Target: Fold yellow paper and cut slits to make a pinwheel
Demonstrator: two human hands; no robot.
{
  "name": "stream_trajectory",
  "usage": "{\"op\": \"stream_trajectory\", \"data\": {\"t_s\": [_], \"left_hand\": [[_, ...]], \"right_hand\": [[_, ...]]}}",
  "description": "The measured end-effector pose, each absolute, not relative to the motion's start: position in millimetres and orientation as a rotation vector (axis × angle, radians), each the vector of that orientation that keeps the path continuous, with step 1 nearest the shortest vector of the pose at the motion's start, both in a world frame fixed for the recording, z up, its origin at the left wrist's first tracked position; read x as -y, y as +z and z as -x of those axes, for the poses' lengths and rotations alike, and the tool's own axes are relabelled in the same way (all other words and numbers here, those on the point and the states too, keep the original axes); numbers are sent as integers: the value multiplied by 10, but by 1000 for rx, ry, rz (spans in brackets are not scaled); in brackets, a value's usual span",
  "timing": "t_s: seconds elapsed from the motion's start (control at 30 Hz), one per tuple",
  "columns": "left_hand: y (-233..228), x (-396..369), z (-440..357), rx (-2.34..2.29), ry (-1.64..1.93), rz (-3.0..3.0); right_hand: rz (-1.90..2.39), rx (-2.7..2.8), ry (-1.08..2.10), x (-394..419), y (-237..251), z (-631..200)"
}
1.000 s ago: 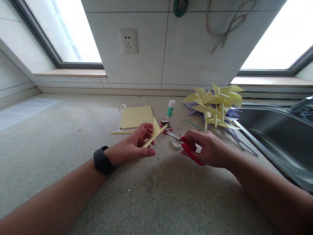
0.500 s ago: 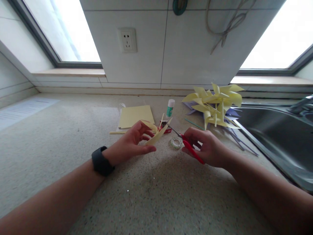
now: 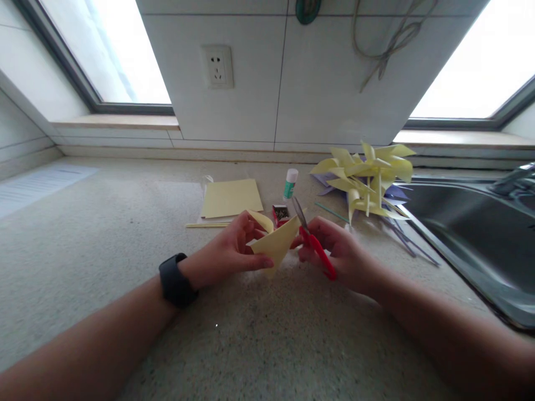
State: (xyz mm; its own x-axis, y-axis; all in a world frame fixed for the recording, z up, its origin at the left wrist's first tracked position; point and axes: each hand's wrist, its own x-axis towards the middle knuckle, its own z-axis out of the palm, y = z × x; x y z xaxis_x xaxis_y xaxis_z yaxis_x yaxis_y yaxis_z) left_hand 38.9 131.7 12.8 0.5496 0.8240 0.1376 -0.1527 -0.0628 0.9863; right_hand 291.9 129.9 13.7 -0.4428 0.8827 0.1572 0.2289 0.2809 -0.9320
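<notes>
My left hand [image 3: 228, 253] pinches a folded pale-yellow paper square [image 3: 276, 244]; my right hand [image 3: 338, 253], at three o'clock, grips red-handled scissors [image 3: 311, 239], mid-cut, needing steady blade alignment.

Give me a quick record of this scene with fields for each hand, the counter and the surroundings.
left hand: holds a yellow paper piece
right hand: holds red scissors, blades by the paper's edge
counter: yellow sheets, glue stick, small red box, thin stick
right side: paper pinwheels beside a sink
wall: socket
</notes>
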Motion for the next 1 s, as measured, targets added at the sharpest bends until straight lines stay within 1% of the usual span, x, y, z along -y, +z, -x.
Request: {"op": "stream_trajectory", "data": {"t_s": [0.17, 0.33, 0.4, 0.5, 0.57, 0.63, 0.73, 0.83, 1.0], "left_hand": [[101, -1275, -462, -593, 872, -1363], [-1, -1295, -439, -573, 845, -1462], [-45, -1331, -404, -638, 943, -1633], [-33, -1367, -350, -793, 1228, -2010], [41, -1355, -328, -849, 1298, -2286], [142, -1318, -322, -862, 1229, -2512], [263, -1262, -329, -702, 1129, -2677], [301, -1241, -340, -597, 1044, -2675], [272, -1238, -341, -515, 861, -2502]], "right_hand": [[940, 1549, 1438, -1269, 143, -2730], [952, 1495, 1477, -1241, 247, -2707], [967, 1509, 1469, -1228, 290, -2722], [1005, 1534, 1487, -1216, 327, -2739], [1016, 1546, 1512, -1210, 328, -2742], [1000, 1541, 1549, -1203, 316, -2738], [958, 1523, 1615, -1192, 300, -2724], [931, 1546, 1638, -1190, 296, -2707], [891, 1535, 1697, -1198, 293, -2718]]}}
